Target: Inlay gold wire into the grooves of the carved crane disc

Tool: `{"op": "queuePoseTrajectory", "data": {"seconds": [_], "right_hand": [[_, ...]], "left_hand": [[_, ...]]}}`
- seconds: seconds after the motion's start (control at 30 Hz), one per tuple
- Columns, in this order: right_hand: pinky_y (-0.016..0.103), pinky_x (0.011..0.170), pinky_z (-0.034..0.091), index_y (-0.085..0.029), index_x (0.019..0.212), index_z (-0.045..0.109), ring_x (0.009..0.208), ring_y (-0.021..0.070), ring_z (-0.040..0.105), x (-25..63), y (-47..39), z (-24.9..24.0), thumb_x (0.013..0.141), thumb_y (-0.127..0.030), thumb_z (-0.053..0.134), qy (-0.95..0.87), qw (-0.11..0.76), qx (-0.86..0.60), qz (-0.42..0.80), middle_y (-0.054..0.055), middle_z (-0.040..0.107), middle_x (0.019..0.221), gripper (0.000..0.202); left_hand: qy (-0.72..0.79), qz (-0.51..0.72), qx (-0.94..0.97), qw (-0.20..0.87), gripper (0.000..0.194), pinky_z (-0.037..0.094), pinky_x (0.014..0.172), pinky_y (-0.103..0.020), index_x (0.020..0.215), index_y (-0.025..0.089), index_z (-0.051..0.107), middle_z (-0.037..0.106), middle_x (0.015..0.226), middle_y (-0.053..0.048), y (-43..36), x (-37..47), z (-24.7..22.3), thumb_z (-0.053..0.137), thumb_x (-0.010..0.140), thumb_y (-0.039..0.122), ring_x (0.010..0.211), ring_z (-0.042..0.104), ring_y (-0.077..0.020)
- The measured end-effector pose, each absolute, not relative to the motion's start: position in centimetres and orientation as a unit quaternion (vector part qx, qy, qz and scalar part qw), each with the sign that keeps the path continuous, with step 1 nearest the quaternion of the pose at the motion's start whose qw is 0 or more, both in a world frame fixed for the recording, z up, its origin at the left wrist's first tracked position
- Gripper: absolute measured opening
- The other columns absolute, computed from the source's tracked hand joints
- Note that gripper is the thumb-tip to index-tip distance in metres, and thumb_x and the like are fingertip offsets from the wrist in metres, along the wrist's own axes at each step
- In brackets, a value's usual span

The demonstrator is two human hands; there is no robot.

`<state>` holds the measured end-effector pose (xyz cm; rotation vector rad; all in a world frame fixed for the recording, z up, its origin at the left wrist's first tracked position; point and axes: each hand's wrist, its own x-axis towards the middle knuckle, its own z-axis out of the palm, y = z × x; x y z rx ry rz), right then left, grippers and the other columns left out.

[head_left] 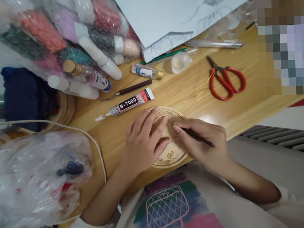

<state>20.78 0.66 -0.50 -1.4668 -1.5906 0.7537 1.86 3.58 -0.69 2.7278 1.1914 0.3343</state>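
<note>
A round pale wooden plaque (166, 160) lies on the table, with line patterns and gold wire shapes on its face. My left hand (145, 137) lies across the plaque's left side, fingers spread and pressing lightly on it. In my right hand (205, 135) is a pair of slim black tweezers (199, 137), pinched between thumb and fingers. Their tip touches or hovers just above the upper part of the plaque, close to my left index finger; I cannot tell which. Part of the plaque is hidden under both hands. A B-7000 glue tube (131, 102) lies beyond my left hand.
Red-handled scissors (227, 78) lie at the right. Behind the glue are a dark-handled tool (134, 87), a small bottle (147, 71) and a little cup (180, 62). Bagged bottles (100, 52), papers (163, 13), a plastic bag (39, 184) and a white cable (95, 142) surround the area.
</note>
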Motion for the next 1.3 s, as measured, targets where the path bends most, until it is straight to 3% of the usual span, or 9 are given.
{"op": "queuePoseTrajectory", "data": {"seconds": [0.2, 0.33, 0.77, 1.07, 1.3], "right_hand": [[0.025, 0.066, 0.061, -0.02, 0.092, 0.073, 0.069, 0.0149, 0.073, 20.7, 0.6, -1.0, 0.089, -0.016, 0.066, -0.627, 0.427, -0.582, 0.294, 0.003, 0.078, 0.082, 0.009], [0.025, 0.064, 0.061, -0.02, 0.092, 0.074, 0.068, 0.0145, 0.072, 20.6, 0.7, -1.1, 0.089, -0.017, 0.066, -0.625, 0.432, -0.58, 0.294, 0.003, 0.078, 0.081, 0.009], [0.02, 0.058, 0.054, -0.019, 0.094, 0.073, 0.065, 0.0111, 0.071, 24.0, 2.0, -0.8, 0.088, -0.019, 0.07, -0.717, 0.387, -0.463, 0.349, 0.002, 0.077, 0.08, 0.007], [0.022, 0.066, 0.056, -0.019, 0.097, 0.072, 0.075, 0.0127, 0.073, 23.5, 2.5, -0.5, 0.092, -0.019, 0.064, -0.756, 0.341, -0.441, 0.344, 0.003, 0.079, 0.088, 0.009], [0.023, 0.071, 0.058, -0.02, 0.101, 0.073, 0.082, 0.0136, 0.074, 23.7, 2.8, -0.4, 0.092, -0.018, 0.065, -0.757, 0.322, -0.434, 0.367, 0.003, 0.079, 0.092, 0.012]], "left_hand": [[0.394, 0.139, 0.903, 0.102, 0.047, 0.035, 0.112, -0.057, 0.136, 0.015, 0.055, 0.053, 0.145, -0.021, 3.7, 1.6, -1.4, 0.055, 0.097, 0.041, 0.14, 0.043, -0.0363], [0.391, 0.148, 0.9, 0.121, 0.048, 0.039, 0.112, -0.055, 0.135, 0.013, 0.053, 0.05, 0.145, -0.022, 3.6, 1.6, -1.4, 0.057, 0.096, 0.039, 0.141, 0.041, -0.0367], [0.441, 0.076, 0.893, 0.051, 0.046, 0.05, 0.089, -0.049, 0.133, 0.009, 0.056, 0.061, 0.128, -0.023, 1.8, 1.6, 0.2, 0.051, 0.098, 0.038, 0.112, 0.059, -0.0365], [0.37, 0.133, 0.918, 0.059, 0.043, 0.046, 0.102, -0.047, 0.129, 0.011, 0.058, 0.059, 0.135, -0.022, 3.0, 0.2, -0.9, 0.055, 0.096, 0.038, 0.129, 0.054, -0.0344], [0.338, 0.142, 0.927, 0.083, 0.043, 0.047, 0.103, -0.05, 0.131, 0.013, 0.056, 0.058, 0.137, -0.021, 3.5, -0.1, -1.4, 0.054, 0.097, 0.038, 0.128, 0.054, -0.0347]]}}
